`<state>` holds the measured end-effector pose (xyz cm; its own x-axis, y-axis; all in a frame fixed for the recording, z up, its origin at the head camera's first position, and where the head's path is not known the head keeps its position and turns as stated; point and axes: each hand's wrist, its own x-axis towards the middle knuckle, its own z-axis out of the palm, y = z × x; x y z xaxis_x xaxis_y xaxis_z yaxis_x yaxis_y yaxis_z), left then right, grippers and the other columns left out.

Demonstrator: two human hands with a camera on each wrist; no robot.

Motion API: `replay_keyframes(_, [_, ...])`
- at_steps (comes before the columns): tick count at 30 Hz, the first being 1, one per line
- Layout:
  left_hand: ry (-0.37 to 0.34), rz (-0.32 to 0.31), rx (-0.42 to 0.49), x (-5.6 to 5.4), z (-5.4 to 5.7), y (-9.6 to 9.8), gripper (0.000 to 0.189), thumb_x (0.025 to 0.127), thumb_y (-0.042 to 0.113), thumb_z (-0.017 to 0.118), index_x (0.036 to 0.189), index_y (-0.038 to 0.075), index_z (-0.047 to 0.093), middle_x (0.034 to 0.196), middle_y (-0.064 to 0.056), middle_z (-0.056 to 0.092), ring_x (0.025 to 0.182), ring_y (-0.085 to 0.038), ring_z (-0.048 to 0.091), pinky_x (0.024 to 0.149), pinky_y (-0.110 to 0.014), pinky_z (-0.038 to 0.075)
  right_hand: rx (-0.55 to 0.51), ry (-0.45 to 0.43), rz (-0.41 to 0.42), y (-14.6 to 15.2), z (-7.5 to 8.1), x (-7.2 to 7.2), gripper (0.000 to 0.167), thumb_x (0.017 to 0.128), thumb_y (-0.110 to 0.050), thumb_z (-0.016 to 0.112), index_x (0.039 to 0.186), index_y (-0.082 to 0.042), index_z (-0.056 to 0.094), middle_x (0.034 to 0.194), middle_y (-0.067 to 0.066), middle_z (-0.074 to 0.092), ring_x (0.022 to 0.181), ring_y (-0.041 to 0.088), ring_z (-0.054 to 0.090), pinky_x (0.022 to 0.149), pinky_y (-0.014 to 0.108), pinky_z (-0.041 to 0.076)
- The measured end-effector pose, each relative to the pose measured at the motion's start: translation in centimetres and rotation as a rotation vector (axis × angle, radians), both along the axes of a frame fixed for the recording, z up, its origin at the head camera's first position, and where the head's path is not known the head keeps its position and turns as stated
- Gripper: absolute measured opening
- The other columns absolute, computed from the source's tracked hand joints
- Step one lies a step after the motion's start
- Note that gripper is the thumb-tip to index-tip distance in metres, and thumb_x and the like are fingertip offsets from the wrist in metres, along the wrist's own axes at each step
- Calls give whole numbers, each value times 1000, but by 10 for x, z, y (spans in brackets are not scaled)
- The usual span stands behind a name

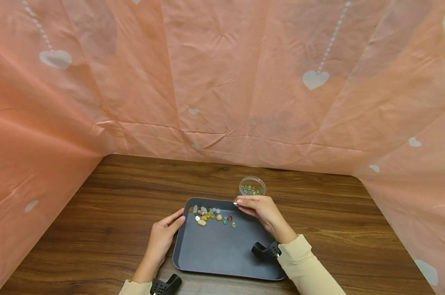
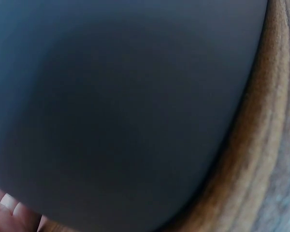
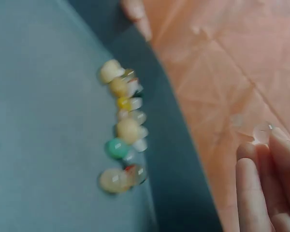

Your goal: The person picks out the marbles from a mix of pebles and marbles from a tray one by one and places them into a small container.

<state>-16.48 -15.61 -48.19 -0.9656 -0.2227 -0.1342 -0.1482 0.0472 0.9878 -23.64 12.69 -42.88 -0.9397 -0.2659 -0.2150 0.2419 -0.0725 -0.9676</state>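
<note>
A grey rectangular tray (image 1: 226, 254) lies on the wooden table, with a loose group of small polished stones (image 1: 204, 217) near its far left corner. They are white, cream, yellow, green and clear. My left hand (image 1: 162, 235) grips the tray's left edge, thumb at the rim. Above the tray's far rim, my right hand (image 1: 263, 213) pinches a small clear rounded stone (image 3: 263, 131) between thumb and fingers. Just beyond that hand stands a round clear dish (image 1: 252, 180) holding several small green pieces (image 1: 250, 189). The hand hides the dish's near edge.
The wooden table (image 1: 336, 221) runs up to peach curtains (image 1: 222, 82) with white hearts, which close in the back and both sides. Black wrist cameras sit at both sleeves; the right one (image 1: 265, 250) overhangs the tray.
</note>
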Motion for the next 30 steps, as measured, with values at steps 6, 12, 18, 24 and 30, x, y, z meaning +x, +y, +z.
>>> replay_keyframes(6, [1, 0, 0, 0, 0, 0, 41, 92, 25, 73, 128, 7, 67, 132, -8, 65, 114, 2, 59, 87, -11, 47, -228, -98, -46, 9, 8, -3, 25, 96, 8, 56, 94, -8, 75, 88, 1, 76, 88, 10, 73, 85, 22, 57])
replay_keyframes(12, [5, 2, -14, 0, 1, 1, 40, 92, 25, 73, 127, 8, 68, 131, -7, 66, 124, -11, 57, 88, -10, 46, -350, -141, -67, 17, 9, -4, 32, 99, 7, 49, 89, -12, 73, 88, 1, 75, 86, 9, 72, 84, 19, 57])
replay_keyframes(18, [1, 3, -21, 0, 1, 1, 40, 92, 25, 73, 127, 8, 68, 131, -7, 66, 124, -12, 57, 88, -10, 46, -338, -127, -119, 19, 11, -4, 32, 98, 8, 50, 89, -11, 75, 88, 0, 76, 86, 9, 73, 84, 21, 57])
replay_keyframes(24, [-4, 3, -20, 0, 1, 1, 41, 92, 26, 73, 128, 8, 68, 131, -8, 66, 122, -9, 58, 87, -11, 47, -81, 46, -299, 15, 12, -4, 17, 90, 4, 66, 101, -3, 78, 85, -4, 77, 80, 3, 72, 77, 20, 58])
replay_keyframes(30, [-6, 3, -15, 0, 1, 0, 40, 92, 25, 72, 128, 7, 68, 131, -9, 66, 126, -16, 57, 86, -11, 47, 534, 414, -428, 11, 13, -7, 16, 81, -9, 81, 95, -1, 80, 88, 9, 78, 71, 3, 64, 59, 17, 49])
